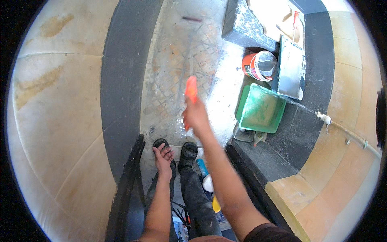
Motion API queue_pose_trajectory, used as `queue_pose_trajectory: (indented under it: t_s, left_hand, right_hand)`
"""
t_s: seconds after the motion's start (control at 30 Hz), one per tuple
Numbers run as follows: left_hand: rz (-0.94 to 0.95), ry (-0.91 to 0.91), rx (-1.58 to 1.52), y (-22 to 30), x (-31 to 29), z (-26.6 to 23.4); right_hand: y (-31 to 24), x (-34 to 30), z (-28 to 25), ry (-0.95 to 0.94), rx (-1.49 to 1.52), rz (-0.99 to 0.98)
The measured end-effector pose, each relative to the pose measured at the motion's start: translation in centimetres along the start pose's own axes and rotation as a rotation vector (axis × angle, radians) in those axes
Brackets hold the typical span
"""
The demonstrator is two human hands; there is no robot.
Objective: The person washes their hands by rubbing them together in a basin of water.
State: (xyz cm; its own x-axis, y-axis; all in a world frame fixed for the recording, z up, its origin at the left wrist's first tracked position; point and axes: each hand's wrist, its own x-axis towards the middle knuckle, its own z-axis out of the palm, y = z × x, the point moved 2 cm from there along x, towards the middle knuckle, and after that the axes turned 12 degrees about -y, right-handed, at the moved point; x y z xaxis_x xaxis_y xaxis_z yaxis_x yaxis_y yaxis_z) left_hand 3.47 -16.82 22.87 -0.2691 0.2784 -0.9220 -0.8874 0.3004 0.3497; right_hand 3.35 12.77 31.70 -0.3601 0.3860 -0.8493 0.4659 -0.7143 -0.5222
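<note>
From my feed, the biggest thing below me is the floor (pixel 189 52), a grey, paint-splashed strip running toward 12 o'clock, with a faint diamond pattern showing through the white smears. A black band of wall (pixel 121 80) borders it at 9 o'clock, and beyond that curves cream-yellow wall (pixel 60 121) with brown stains. At 3 o'clock another black band and more cream wall close in the narrow space, with a thin white pipe (pixel 324 118) running across it.

At 2 o'clock sits a green paint tray (pixel 262 109), tilted against the dark ledge. Just above it lies a grey metal tray (pixel 291 68), and touching that on its 9 o'clock side is an orange-and-white bucket (pixel 258 64). A dark, spattered block (pixel 246 24) lies at 1 o'clock.

My 2 black shoes (pixel 188 152) stand side by side near the centre, at the foot of the floor strip.

My right hand (pixel 196 115) reaches forward toward 12 o'clock, its grip closed around an orange handle (pixel 191 89). The handle sticks up out of the top of the fist toward 12 o'clock; it is blurred, so I cannot tell what tool it belongs to. It hangs above the floor, well apart from the trays.

My left hand (pixel 163 155) hangs at 7 o'clock of the right, just above the left shoe, palm up, grip loosely open with fingers curled and holding nothing.
</note>
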Motion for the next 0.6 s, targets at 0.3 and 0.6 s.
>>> queue_pose_trajectory:
  t_s: [0.3, 0.6]
  left_hand:
    - [0.013, -0.037, -0.185, 2.0, -0.1, 0.9]
    - [-0.006, 0.088, -0.091, 3.5, -0.6, -2.0]
  right_hand:
    - [-5.7, 15.9, 14.1, -0.022, 0.883, -0.237]
    - [-19.9, 17.8, -5.3, -0.555, 0.854, -0.256]
